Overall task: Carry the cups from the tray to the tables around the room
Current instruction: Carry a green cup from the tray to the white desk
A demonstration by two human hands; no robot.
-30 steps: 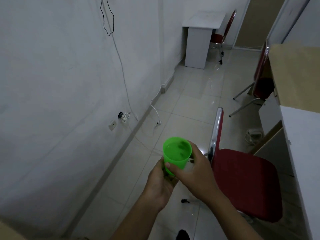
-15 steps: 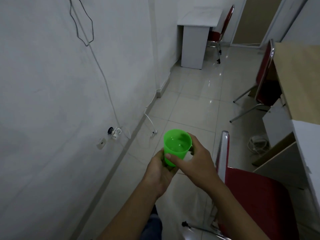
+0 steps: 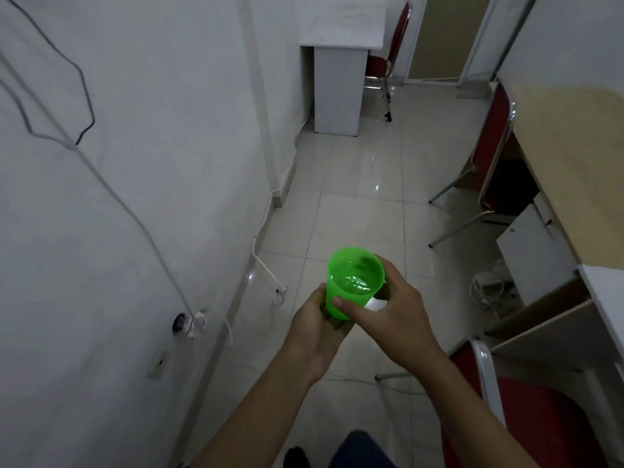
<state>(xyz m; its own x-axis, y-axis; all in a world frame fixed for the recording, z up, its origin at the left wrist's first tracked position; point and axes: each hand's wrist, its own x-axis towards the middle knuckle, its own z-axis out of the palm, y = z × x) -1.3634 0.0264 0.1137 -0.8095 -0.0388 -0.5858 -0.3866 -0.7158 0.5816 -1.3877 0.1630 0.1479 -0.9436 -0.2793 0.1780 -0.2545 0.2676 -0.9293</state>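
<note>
A bright green plastic cup (image 3: 353, 278) with clear liquid in it is held upright in front of me, above the tiled floor. My left hand (image 3: 315, 336) cups its base from below and the left. My right hand (image 3: 388, 309) wraps its side, thumb across the front wall. A small white table (image 3: 342, 25) stands against the wall at the far end of the aisle. No tray is in view.
White wall on the left with hanging cables and a socket (image 3: 190, 324). A red chair (image 3: 526, 417) is at the lower right, another red chair (image 3: 489, 146) is tucked at a tan-topped desk (image 3: 574, 146), and a third stands behind the far table.
The view has advanced along the aisle: the near red chair has slid down and right, the far table looms larger. Both hands keep the cup in the same hold.
</note>
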